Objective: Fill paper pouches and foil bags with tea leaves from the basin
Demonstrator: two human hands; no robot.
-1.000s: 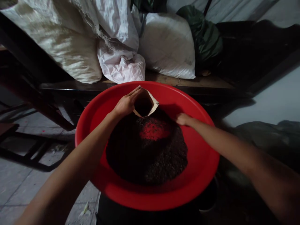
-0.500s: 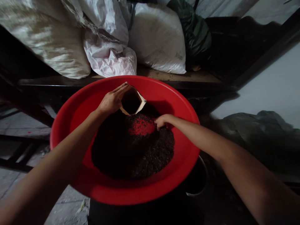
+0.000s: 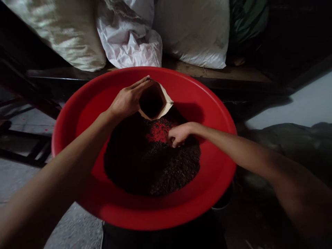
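Observation:
A wide red basin (image 3: 215,166) holds a heap of dark, loose, dried material (image 3: 171,173). My left hand (image 3: 127,100) grips the left side of a paper bag (image 3: 166,110), whose open mouth faces me above the back of the heap; its inside is dark. Curled at the heap's upper right, my right hand (image 3: 180,134) has its fingers closed close to the dark material, beside a patch where the red bottom shows through. Whatever is between those fingers is too small and dark to make out.
Behind the basin, a dark wooden bench (image 3: 202,72) carries a yellowish sack (image 3: 75,34), a crumpled white bag (image 3: 135,45), a full white sack (image 3: 194,31) and a dark green one (image 3: 249,20). A greenish covered bundle (image 3: 293,145) lies at the right.
The view has shifted closer to the basin. My right hand has moved left and nearer to me over the heap, its fingers more curled. My left hand still holds the bag.

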